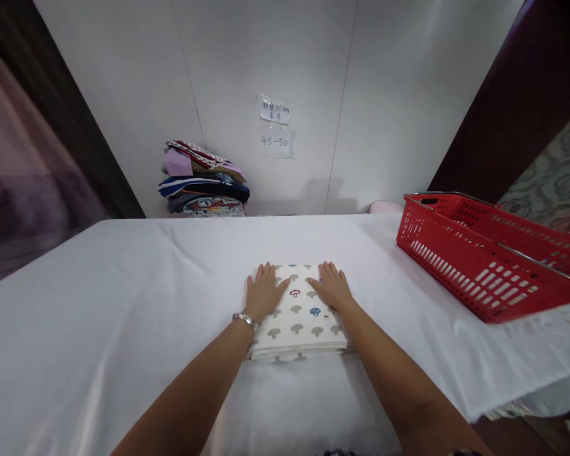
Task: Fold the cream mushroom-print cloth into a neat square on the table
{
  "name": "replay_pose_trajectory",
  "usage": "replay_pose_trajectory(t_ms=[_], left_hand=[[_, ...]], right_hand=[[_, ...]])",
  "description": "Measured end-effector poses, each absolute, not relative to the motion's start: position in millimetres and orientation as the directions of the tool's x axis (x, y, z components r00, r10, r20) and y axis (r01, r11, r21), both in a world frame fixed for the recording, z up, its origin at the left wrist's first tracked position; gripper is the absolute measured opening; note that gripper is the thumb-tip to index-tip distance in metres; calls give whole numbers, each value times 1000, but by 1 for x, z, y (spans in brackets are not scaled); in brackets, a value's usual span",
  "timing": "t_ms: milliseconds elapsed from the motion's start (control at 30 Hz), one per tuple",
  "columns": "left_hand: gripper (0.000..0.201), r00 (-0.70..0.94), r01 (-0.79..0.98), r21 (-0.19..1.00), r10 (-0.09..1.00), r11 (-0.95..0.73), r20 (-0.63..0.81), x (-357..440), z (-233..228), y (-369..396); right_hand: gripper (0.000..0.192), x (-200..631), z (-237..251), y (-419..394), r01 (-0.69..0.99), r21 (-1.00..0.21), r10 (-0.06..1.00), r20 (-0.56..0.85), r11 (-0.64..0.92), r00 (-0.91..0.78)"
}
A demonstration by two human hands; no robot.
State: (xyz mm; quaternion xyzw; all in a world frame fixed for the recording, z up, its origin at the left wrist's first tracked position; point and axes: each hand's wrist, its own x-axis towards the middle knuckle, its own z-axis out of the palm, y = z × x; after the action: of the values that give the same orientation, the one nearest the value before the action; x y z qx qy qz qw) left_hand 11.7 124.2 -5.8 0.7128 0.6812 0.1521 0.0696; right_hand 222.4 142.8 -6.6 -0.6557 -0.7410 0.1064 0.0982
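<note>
A folded white cloth (297,323) printed with grey, red and blue mushrooms lies on the white-covered table in front of me. My left hand (265,292) rests flat along its left side, fingers stretched out and thumb on the print; a silvery bracelet circles that wrist. On the cloth's right side, my right hand (331,286) also lies flat with its fingers spread. Neither hand grips the cloth. Several layers show at its near edge, and its side edges are partly covered by my hands and forearms.
A red plastic basket (456,259) stands at the table's right side. Beyond the far edge, a stack of folded fabrics (204,180) leans near the wall. Two paper notes (276,140) are stuck on the wall. The white tablecloth (123,304) has light creases.
</note>
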Motion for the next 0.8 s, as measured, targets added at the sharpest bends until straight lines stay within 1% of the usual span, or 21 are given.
replay_pose_trajectory(t_ms=[167,267,400,500,633,700,800], left_hand=[[71,11,944,325,993,-49,118,12,-4,123],[73,-28,934,356,993,-15,114,12,-4,124],[71,-169,886,455,977,92,132,9,-2,123],[63,-288,842,509,947,178,145,6,4,119],[54,-332,806,538,941,247,64,1,14,116],[54,-344,789,543,939,287,3,-3,18,117],[59,-349,763,548,932,343,-98,-9,21,117]], right_hand=[[75,221,-5,142,955,-276,993,-13,106,-114],[75,221,-2,141,960,-264,994,-34,96,-108],[70,222,3,142,949,-300,993,-34,100,-115],[65,227,4,142,939,-339,997,-19,60,-71],[70,242,-4,132,897,-441,999,-28,-37,27],[70,252,-9,122,866,-496,998,-22,-60,56],[72,266,-15,105,830,-555,998,3,-53,66]])
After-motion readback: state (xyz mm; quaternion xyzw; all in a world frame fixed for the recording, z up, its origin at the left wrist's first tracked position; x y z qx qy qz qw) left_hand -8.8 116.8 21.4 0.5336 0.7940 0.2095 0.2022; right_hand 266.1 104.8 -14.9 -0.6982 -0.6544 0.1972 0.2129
